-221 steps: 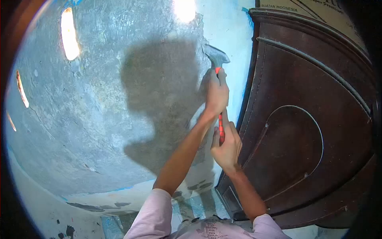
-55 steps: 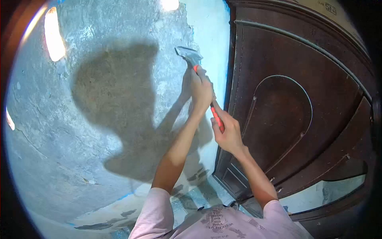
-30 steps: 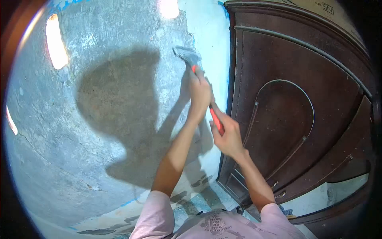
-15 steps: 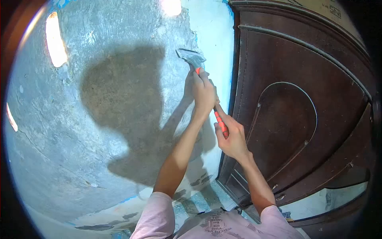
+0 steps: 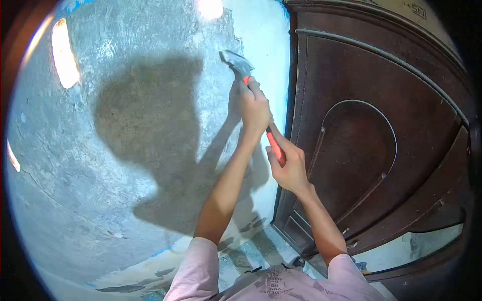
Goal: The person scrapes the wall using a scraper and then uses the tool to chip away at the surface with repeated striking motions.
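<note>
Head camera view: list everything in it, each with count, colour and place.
scraper with grey metal blade and orange-red handle: one, blade against the wall, top centre
scraped plaster wall: one, grey, left and centre
leftover paint strip: one, pale blue, between bare plaster and door
wooden door panel with arched moulding: one, dark brown, right
cardboard box: one, tan, top right edge
light patches: three, bright, upper left wall
printed shirt: one, pale pink, bottom centre
left hand: one, bare, gripping scraper near blade
right hand: one, bare, gripping handle's lower end
</note>
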Demonstrator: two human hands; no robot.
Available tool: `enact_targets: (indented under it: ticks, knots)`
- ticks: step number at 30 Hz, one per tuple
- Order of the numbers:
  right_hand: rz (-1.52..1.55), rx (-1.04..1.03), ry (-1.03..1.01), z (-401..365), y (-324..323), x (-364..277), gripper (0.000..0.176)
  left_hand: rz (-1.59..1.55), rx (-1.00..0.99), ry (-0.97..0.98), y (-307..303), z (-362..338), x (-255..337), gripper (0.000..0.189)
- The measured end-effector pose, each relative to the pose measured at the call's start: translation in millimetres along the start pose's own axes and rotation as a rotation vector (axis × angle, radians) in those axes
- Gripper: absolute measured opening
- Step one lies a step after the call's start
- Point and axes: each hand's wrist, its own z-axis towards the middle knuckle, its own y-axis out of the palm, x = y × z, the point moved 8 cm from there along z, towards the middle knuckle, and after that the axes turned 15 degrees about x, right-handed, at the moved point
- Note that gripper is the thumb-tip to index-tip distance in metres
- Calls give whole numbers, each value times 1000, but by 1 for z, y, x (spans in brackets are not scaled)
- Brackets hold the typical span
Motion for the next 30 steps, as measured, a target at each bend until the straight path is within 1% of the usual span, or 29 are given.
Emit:
enact_targets:
  ticks: [2,4,5,6,7,8,10,11,12,14,16,18,19,20,21,22,23,24,25,27,28,30]
  knots:
    - [-45,-56,30,2,-3,-2,68,-115,-91,-186,0,-14,24,39]
    - [-77,-68,31,-6,-2,-1,69,-101,-84,-170,0,-12,-4,39]
    - [-69,-58,23,-13,-2,0,63,-71,-38,-119,-2,-10,-23,42]
    - [-61,-48,10,-17,-1,1,58,-44,10,-64,-5,-8,-30,44]
    - [-31,-22,-4,-18,1,3,58,-52,11,-153,-8,-13,-25,43]
    - [-29,-23,-7,-13,3,2,58,-52,14,-150,-7,-8,-14,43]
    - [-20,2,-68,5,0,-11,56,-59,-25,-84,-1,1,9,43]
    - [-20,-26,36,10,-2,-11,55,-55,-24,-84,-2,1,13,43]
    - [7,-31,81,12,-5,-16,55,-86,-51,-104,0,0,16,43]
    - [-23,-26,9,7,-4,-13,55,-145,-104,-149,2,-6,18,44]
    - [-26,-17,6,-8,-2,-8,54,-119,-92,-141,-6,-15,15,45]
    - [-25,-12,-17,-7,-2,-8,54,-92,-79,-182,-6,-14,-2,47]
    - [-52,-34,4,-1,-2,-12,53,-48,-31,11,-1,1,-15,52]
    - [-79,-57,29,4,-1,-13,53,-45,-29,12,1,7,0,52]
    - [-14,0,-66,14,0,-14,53,-79,-52,-24,5,11,15,54]
    - [-12,-1,-65,22,0,-17,53,-114,-76,-58,7,14,34,56]
    - [-45,-28,-29,32,0,-20,53,-84,-128,-132,10,17,44,57]
    - [-80,-56,9,36,0,-24,53,-83,-128,-131,9,16,45,57]
    - [-14,-9,2,37,-2,-34,54,-86,-120,-132,7,14,45,56]
    - [-20,-31,15,20,-3,-26,55,-93,-113,-128,3,5,43,55]
    - [-26,-58,28,8,-1,-19,56,-82,-91,-136,-3,-2,33,53]
    - [-3,-45,-1,3,1,-14,59,-62,-45,-147,-10,-9,12,50]
